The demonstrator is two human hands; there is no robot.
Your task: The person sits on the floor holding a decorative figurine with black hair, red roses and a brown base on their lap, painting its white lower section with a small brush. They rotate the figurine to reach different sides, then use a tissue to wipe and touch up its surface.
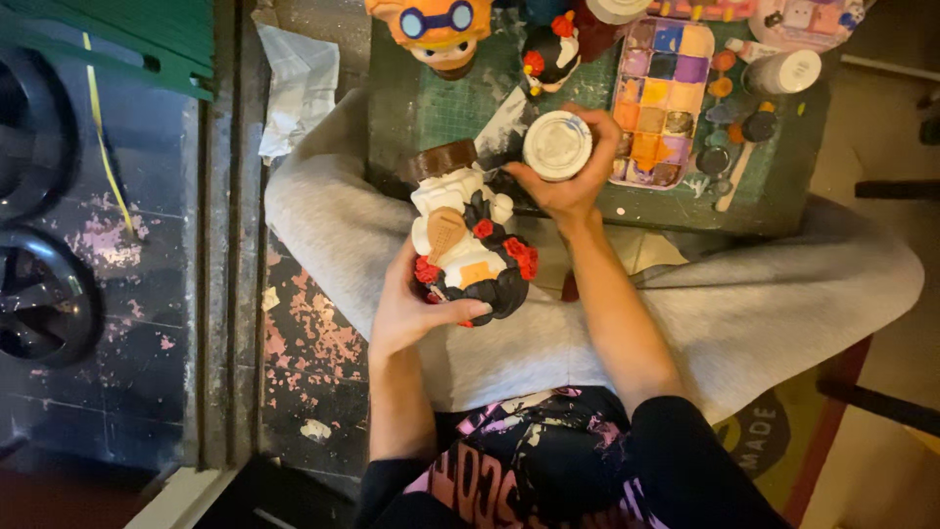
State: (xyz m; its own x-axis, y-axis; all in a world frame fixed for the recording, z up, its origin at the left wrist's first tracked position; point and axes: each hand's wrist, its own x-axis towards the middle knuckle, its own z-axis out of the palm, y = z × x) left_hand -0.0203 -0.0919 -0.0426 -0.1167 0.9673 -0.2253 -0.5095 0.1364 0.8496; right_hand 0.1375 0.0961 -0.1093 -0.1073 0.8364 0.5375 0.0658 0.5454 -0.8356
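My left hand (416, 309) is clamped on the painted figurine (468, 240), long axis tilted away from me over my lap. My right hand (563, 181) grips the white jar (557, 145), just up-right of the figurine's top, above the green mat (431, 108).

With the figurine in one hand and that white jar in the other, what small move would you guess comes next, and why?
Probably setting the white jar down on the green mat. The right hand grips it without a brush, while the left hand cradles the partly painted figurine.
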